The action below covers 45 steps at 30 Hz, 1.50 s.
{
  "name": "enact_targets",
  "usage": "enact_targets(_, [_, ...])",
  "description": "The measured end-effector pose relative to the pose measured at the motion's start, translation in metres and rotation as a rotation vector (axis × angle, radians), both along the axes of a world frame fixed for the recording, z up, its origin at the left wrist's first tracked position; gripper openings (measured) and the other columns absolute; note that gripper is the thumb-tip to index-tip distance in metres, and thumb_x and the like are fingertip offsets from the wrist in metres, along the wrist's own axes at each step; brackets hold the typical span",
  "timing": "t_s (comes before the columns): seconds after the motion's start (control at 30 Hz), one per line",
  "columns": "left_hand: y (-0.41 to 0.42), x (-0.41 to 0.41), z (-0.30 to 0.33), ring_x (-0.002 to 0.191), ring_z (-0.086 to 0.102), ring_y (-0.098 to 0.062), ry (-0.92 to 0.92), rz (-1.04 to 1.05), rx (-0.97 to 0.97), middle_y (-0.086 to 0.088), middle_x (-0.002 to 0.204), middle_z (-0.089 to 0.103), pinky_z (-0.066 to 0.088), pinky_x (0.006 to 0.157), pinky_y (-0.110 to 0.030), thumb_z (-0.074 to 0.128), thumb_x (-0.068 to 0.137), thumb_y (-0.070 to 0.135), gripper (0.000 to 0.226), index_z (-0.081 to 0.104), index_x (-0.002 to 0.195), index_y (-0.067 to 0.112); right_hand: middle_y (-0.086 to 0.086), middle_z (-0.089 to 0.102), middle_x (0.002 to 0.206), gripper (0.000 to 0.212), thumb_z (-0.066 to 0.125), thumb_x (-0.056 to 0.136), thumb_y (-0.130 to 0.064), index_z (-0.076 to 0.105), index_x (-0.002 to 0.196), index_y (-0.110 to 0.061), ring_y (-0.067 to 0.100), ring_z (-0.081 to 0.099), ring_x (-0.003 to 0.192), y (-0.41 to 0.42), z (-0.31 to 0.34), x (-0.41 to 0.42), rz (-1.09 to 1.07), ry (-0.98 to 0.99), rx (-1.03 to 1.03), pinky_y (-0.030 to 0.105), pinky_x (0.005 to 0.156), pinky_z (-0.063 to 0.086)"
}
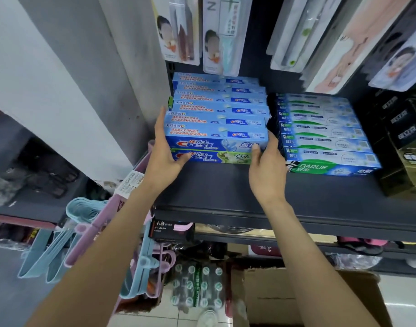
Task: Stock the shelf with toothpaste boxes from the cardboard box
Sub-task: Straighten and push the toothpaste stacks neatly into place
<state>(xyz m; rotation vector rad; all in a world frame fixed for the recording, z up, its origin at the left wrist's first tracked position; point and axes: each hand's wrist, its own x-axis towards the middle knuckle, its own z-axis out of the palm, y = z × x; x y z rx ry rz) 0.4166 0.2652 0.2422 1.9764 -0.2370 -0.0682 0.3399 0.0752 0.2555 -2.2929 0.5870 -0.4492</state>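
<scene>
Soft, even indoor light, mild glare on hanging packs [228, 36], wide-angle bending at blurred edges.

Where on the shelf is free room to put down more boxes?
The bare shelf strip in front of the Crest stack and Darlie boxes is free. Behind, the stacks sit close together, with black boxes at the right.
</scene>
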Motion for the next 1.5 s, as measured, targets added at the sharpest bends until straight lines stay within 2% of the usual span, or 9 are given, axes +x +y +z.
enact_targets(0.17, [0.008, -0.001, 0.008, 0.129, 0.043, -0.009, -0.022, -0.108, 0.011, 0.022, 0.133, 0.033, 0.041, 0.105, -0.05, 0.075, 0.078, 0.009, 0.108, -0.004, 0.141, 0.049, -0.003, 0.057, 0.089, 0.055, 0.04, 0.1, -0.021, 0.018, 0.15, -0.011, 0.015, 0.051, 0.072, -0.009, 0.013, -0.005, 0.107, 0.074, 0.16, 0.021, 0.057, 0.03])
enact_targets(0.23, [0.013, -0.005, 0.017, 0.128, 0.04, 0.005, -0.01, -0.172, -0.07, 0.028, 0.137, 0.028, 0.043, 0.105, -0.032, 0.075, 0.076, 0.013, 0.11, -0.008, 0.142, 0.043, -0.005, 0.057, 0.113, 0.059, 0.041, 0.1, -0.025, 0.014, 0.151, -0.017, 0.012, 0.055, 0.104, -0.016, 0.022, -0.009, 0.121, 0.036, 0.258, 0.009, 0.085, 0.036])
enact_targets(0.27, [0.015, -0.008, 0.023, 0.126, 0.036, 0.015, -0.009, -0.169, -0.142, 0.028, 0.142, 0.023, 0.044, 0.1, -0.019, 0.071, 0.078, 0.016, 0.104, -0.006, 0.144, 0.039, -0.006, 0.048, 0.136, 0.058, 0.041, 0.1, -0.029, 0.014, 0.151, -0.02, 0.007, 0.043, 0.126, -0.019, 0.027, -0.008, 0.127, -0.002, 0.28, 0.015, 0.105, 0.029])
enact_targets(0.37, [0.022, 0.002, 0.045, 0.119, 0.035, 0.019, -0.015, -0.033, -0.319, 0.01, 0.156, 0.015, 0.041, 0.082, 0.0, 0.051, 0.093, 0.022, 0.07, 0.01, 0.149, 0.026, -0.009, 0.024, 0.155, 0.058, 0.039, 0.099, -0.038, 0.017, 0.15, -0.024, 0.008, 0.023, 0.141, -0.027, 0.041, 0.011, 0.165, -0.05, 0.302, 0.031, 0.117, 0.019])
enact_targets(0.53, [0.018, 0.056, 0.062, 0.136, 0.031, -0.013, 0.072, -0.07, 0.037, 0.006, 0.157, 0.02, 0.034, 0.106, -0.035, 0.047, 0.094, 0.04, 0.064, 0.014, 0.149, 0.033, -0.003, 0.024, 0.155, 0.06, 0.047, 0.096, -0.037, 0.021, 0.149, -0.024, 0.015, 0.024, 0.141, -0.034, 0.047, 0.064, 0.222, 0.051, 0.21, 0.016, 0.1, 0.02])
enact_targets(0.7, [-0.01, 0.081, 0.067, 0.081, 0.064, 0.003, 0.258, -0.334, 0.058, 0.018, 0.113, 0.053, 0.051, 0.058, -0.012, 0.06, 0.09, 0.026, 0.085, -0.003, 0.148, 0.032, -0.001, 0.025, 0.155, 0.067, 0.057, 0.091, -0.038, 0.023, 0.149, -0.028, 0.022, 0.03, 0.139, -0.043, 0.043, 0.096, 0.215, 0.143, 0.312, 0.037, 0.112, 0.029])
enact_targets(1.1, [-0.012, 0.093, 0.058, 0.073, 0.069, -0.006, 0.293, -0.306, -0.109, 0.008, 0.103, 0.061, 0.054, 0.058, -0.018, 0.062, 0.088, 0.01, 0.058, 0.024, 0.124, 0.036, -0.002, 0.019, 0.157, 0.074, 0.06, 0.088, -0.042, 0.02, 0.149, -0.032, 0.019, 0.024, 0.142, -0.042, 0.038, 0.103, 0.306, 0.209, 0.339, 0.039, 0.116, 0.023])
enact_targets(1.27, [-0.012, 0.097, 0.057, 0.077, 0.07, -0.012, 0.357, -0.215, -0.241, 0.006, 0.106, 0.063, 0.057, 0.061, -0.023, 0.056, 0.093, 0.019, 0.037, 0.034, 0.113, 0.041, 0.0, 0.036, 0.148, 0.072, 0.059, 0.09, -0.036, 0.019, 0.149, -0.025, 0.02, 0.042, 0.131, -0.047, 0.048, 0.108, 0.26, 0.125, 0.423, 0.038, 0.11, 0.034])
enact_targets(1.5, [-0.018, 0.103, 0.048, 0.093, 0.068, -0.022, 0.349, -0.196, -0.271, 0.001, 0.115, 0.062, 0.058, 0.075, -0.032, 0.056, 0.092, 0.018, 0.04, 0.035, 0.121, 0.037, 0.002, 0.055, 0.129, 0.062, 0.063, 0.088, -0.026, 0.033, 0.142, -0.024, 0.019, 0.06, 0.107, -0.044, 0.046, 0.121, 0.307, 0.157, 0.526, 0.035, 0.094, 0.049])
